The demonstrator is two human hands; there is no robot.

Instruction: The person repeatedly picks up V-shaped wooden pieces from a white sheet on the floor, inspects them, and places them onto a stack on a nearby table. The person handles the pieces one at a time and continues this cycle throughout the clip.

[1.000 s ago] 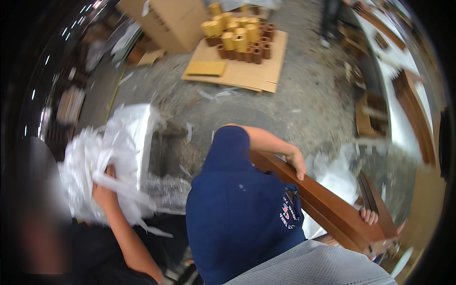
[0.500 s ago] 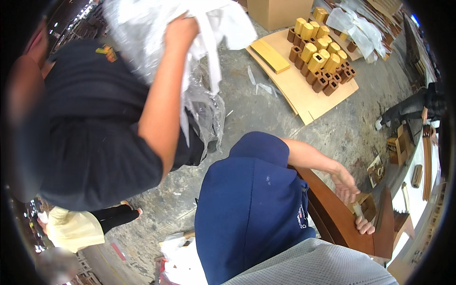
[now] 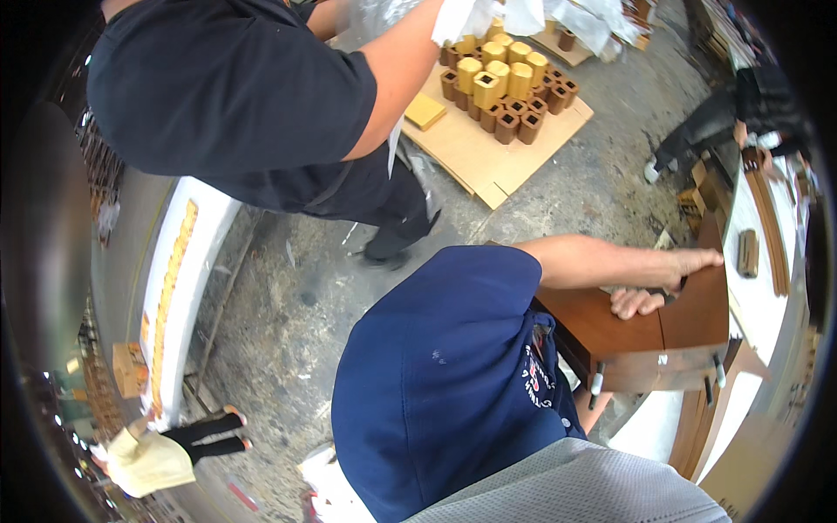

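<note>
A broad brown wooden furniture part [image 3: 623, 333] lies in front of my torso, with dark bolts and pale sleeves sticking out at its near end. From the blue sleeve, my left hand [image 3: 693, 263] reaches to its far right corner and grips the edge, fingers fairly straight. The fingers of my right hand [image 3: 638, 302] curl over the part beside a notch. Most of that hand and arm is hidden behind the wood and my shirt.
Brown and gold hollow blocks [image 3: 501, 83] stand on a cardboard sheet [image 3: 523, 166]. A co-worker in black [image 3: 235, 87] stands close at upper left, holding white wrapping [image 3: 471, 19]. Brown rails [image 3: 769, 222] lie on a white surface at right. Another person [image 3: 153, 458] is at lower left.
My left hand has gone from hanging open above the wooden part to its far corner. The part has swung round, its bolted end now showing. The co-worker in black has shifted right.
</note>
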